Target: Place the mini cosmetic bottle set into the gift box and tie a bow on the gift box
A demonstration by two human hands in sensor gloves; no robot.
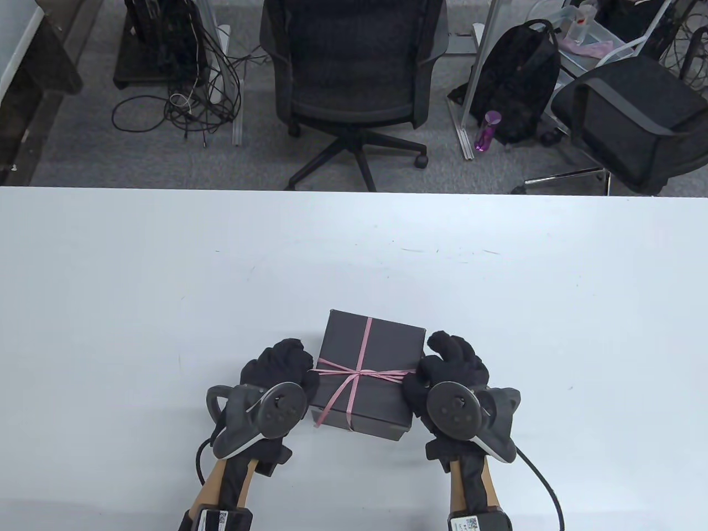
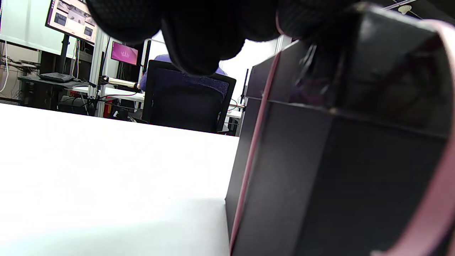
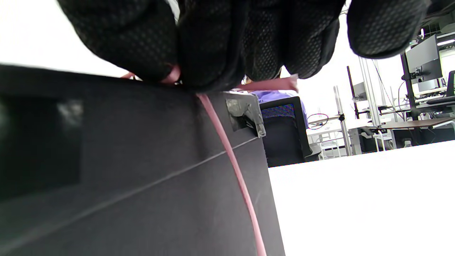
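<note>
Left hand (image 1: 279, 368): in from the near edge of the white table (image 1: 138, 310), knuckles up, fingers curled against the left side of the gift box (image 1: 368, 373), at the point where the pink ribbon (image 1: 359, 354) runs off the lid edge. In the left wrist view, gloved fingers (image 2: 199, 42) bunched at the box's top edge (image 2: 337, 142), ribbon (image 2: 254, 142) running down the box wall; whether a strand is actually pinched, cannot tell from these frames.

Right hand (image 1: 451, 368): mirrored on the opposite side, tracker on its back facing up, fingers curled at the right edge of the lid. In the right wrist view, fingertips (image 3: 149, 46) pinching the ribbon (image 3: 231, 156) right at the top edge of the box (image 3: 124, 170), a short loose end sticking out to the right of the fingers, another length running down the box wall.

Gift box: dark, closed, lid on, resting flat on the table near its front edge, directly between the two hands and touching both. Ribbon crossed over the lid, wrapped lengthwise and crosswise, knotted near the lid's middle, one tail trailing off toward the front left corner.

Beyond the table's far edge: an office chair (image 1: 354, 72), a black backpack (image 1: 517, 83) with a purple bottle (image 1: 487, 130) beside it, tangled cables (image 1: 188, 94) on the carpet.
</note>
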